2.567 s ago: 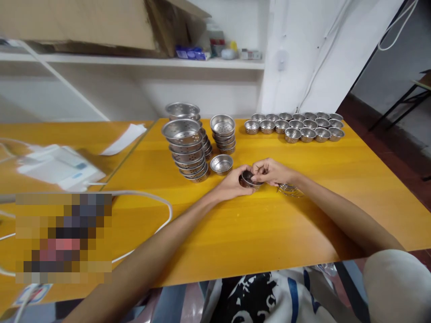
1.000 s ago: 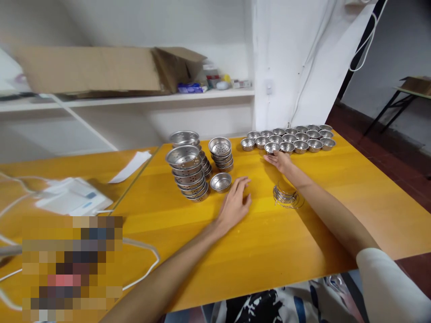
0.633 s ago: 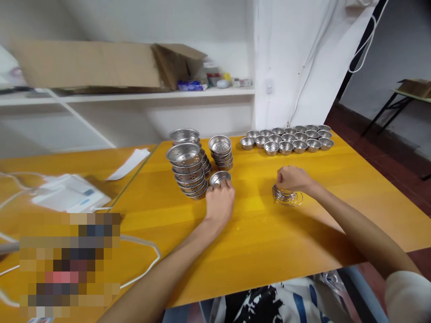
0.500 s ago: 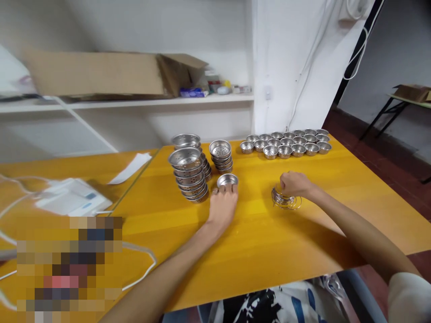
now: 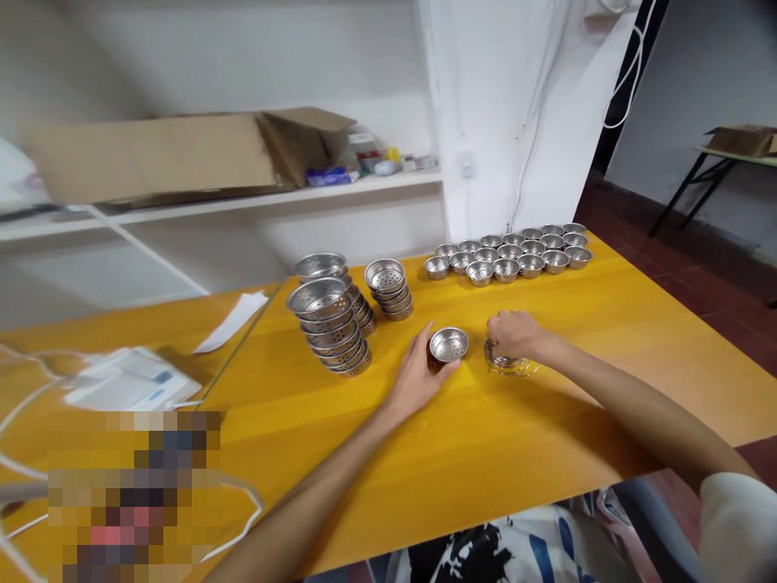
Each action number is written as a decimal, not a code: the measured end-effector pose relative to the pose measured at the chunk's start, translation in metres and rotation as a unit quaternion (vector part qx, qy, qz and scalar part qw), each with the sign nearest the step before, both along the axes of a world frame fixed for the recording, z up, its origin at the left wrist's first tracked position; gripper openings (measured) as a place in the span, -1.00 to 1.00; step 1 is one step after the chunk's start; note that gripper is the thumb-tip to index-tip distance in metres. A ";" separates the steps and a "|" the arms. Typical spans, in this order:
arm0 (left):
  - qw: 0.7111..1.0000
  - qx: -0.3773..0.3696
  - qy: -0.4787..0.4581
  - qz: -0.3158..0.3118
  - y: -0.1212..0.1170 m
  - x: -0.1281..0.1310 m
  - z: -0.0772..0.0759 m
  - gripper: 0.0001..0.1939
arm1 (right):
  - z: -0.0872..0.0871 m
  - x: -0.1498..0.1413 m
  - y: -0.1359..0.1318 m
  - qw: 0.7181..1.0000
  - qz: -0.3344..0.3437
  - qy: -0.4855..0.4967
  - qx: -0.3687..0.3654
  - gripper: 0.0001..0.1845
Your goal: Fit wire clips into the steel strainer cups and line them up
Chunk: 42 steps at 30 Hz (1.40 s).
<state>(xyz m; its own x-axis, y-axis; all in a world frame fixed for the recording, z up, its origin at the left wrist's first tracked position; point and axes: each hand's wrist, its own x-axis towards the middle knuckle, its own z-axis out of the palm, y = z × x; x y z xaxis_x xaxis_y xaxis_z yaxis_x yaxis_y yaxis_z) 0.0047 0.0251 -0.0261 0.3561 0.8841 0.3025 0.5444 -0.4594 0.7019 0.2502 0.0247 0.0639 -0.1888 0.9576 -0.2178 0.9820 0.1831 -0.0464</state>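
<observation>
A small perforated stainless-steel cup (image 5: 448,345) stands upright near the middle of the yellow table, seemingly on or just above its surface. My left hand (image 5: 420,374) curves round its left side, the thumb at the near edge and the fingers behind. To the right, my right hand (image 5: 515,334) is closed over the far left part of a small pile of thin wire rings (image 5: 515,367). Its fingertips are mostly hidden, so how many rings are in the grip is unclear.
Tall stacks of perforated cups (image 5: 328,324) and a shorter stack (image 5: 389,289) stand left of centre. Rows of single cups (image 5: 507,263) line the back right. A white device (image 5: 130,378) with cables and a paper strip (image 5: 231,322) lie left. A cardboard box (image 5: 163,158) sits on the shelf.
My left hand has moved right with the cup, away from the short stack and closer to the wire rings. The right hand stays at the rings, fingers still curled.
</observation>
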 end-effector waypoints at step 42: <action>0.985 -0.048 -0.062 -0.152 -0.004 0.000 0.027 -0.53 | -0.016 -0.024 -0.003 0.912 0.027 0.408 0.040 -0.76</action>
<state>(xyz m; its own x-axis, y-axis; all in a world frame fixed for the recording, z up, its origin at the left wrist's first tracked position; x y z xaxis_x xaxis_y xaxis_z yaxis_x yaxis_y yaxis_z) 0.0044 0.0209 0.0009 0.5742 0.7693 0.2802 0.2990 -0.5156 0.8030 0.2265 0.0217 0.0480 -0.3035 0.9490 0.0853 0.6165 0.2639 -0.7418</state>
